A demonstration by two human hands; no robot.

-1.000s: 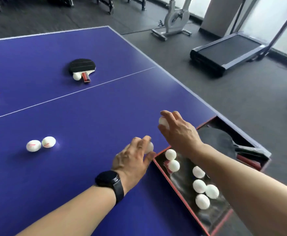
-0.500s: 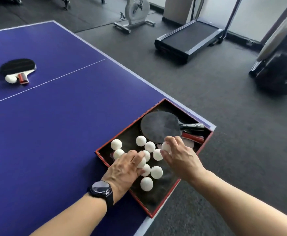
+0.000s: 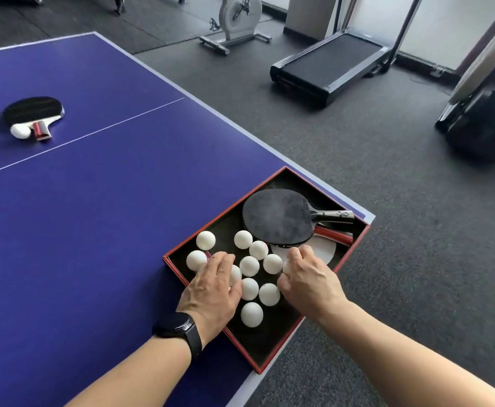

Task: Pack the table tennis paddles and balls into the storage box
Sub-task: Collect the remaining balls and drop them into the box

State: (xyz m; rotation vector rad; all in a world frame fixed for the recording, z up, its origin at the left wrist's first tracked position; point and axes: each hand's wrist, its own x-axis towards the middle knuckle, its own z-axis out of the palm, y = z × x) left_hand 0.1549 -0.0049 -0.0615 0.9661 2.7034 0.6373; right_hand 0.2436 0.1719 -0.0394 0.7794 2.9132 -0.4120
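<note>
A blue table (image 3: 93, 230) is filling the gym-room view. At five o'clock the storage box (image 3: 181, 254) is holding a paddle (image 3: 275, 218) and many balls (image 3: 249, 265). The left hand (image 3: 214, 286) and right hand (image 3: 308, 277) are curling over balls there; whether they are gripping, I cannot tell. At ten o'clock another paddle (image 3: 34, 110) and ball (image 3: 20, 131) are waiting.
</note>
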